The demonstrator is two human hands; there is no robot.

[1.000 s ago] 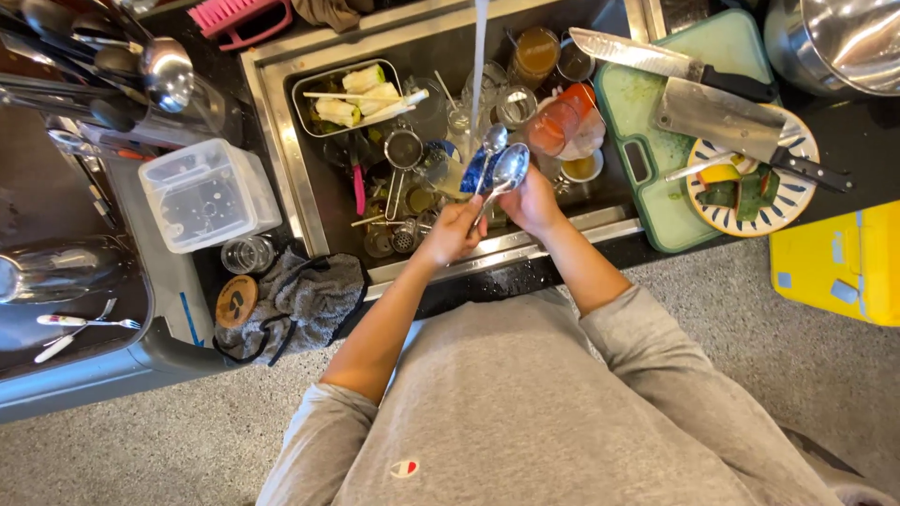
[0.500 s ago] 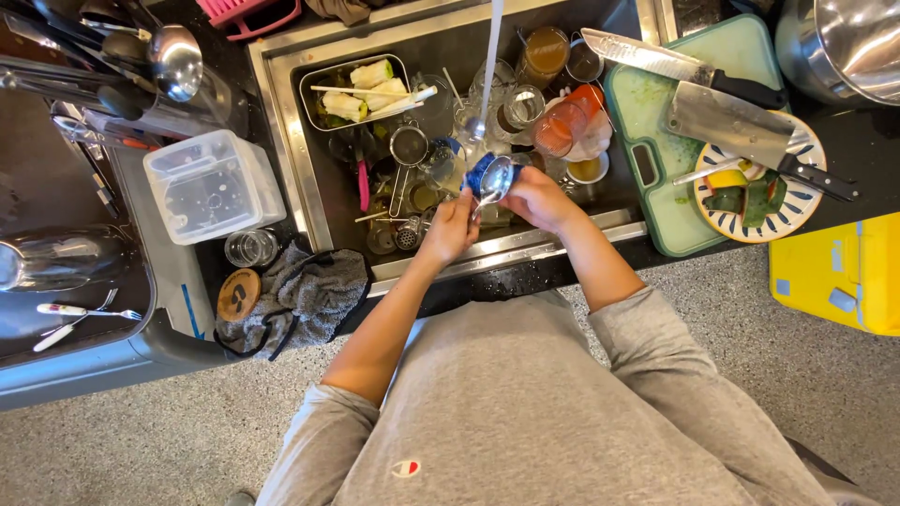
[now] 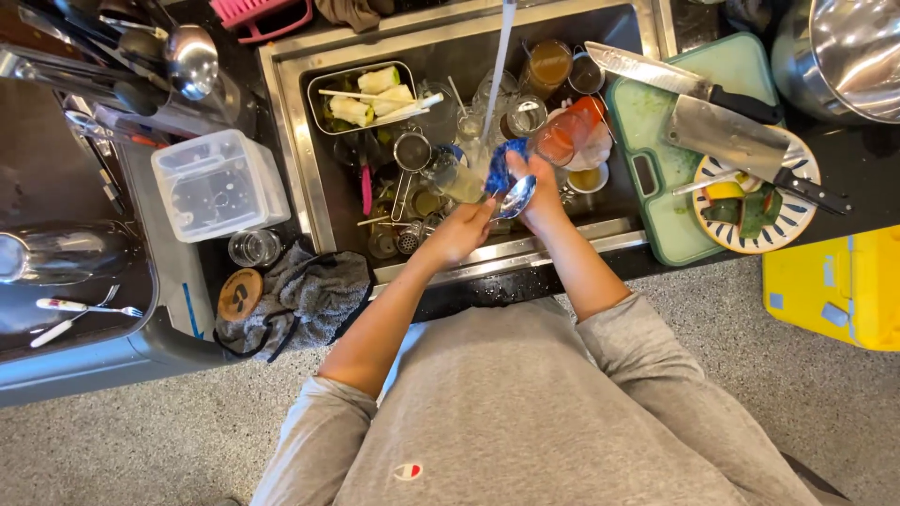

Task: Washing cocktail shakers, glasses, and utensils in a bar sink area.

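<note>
- Holding a metal spoon [image 3: 516, 196] over the front part of the sink [image 3: 291, 141], the left hand [image 3: 461, 231] is closed around the spoon's handle, with the bowl of the spoon pointing up and away from the body.
- Right hand [image 3: 536, 187]: closed on a blue sponge [image 3: 498, 166], which is pressed against the bowl of the spoon. The fingers are curled, not spread.
- Both hands meet just above the sink's front rim, near its middle.
- A stream of water [image 3: 499, 66] falls from above into the sink, landing just beyond the sponge.
- Sink contents: a rectangular metal tray [image 3: 323, 108] with food scraps at the back left, several glasses and jars [image 3: 548, 64] at the back right, and small strainers and cutlery piled below the hands.
- Right of the sink: a green cutting board [image 3: 656, 225] bearing a long knife [image 3: 675, 82] and a cleaver [image 3: 741, 141], with a patterned plate [image 3: 797, 220] overlapping its right edge.
- Left of the sink: a clear plastic container [image 3: 217, 185], a grey cloth [image 3: 309, 295] and a ladle [image 3: 190, 61].
</note>
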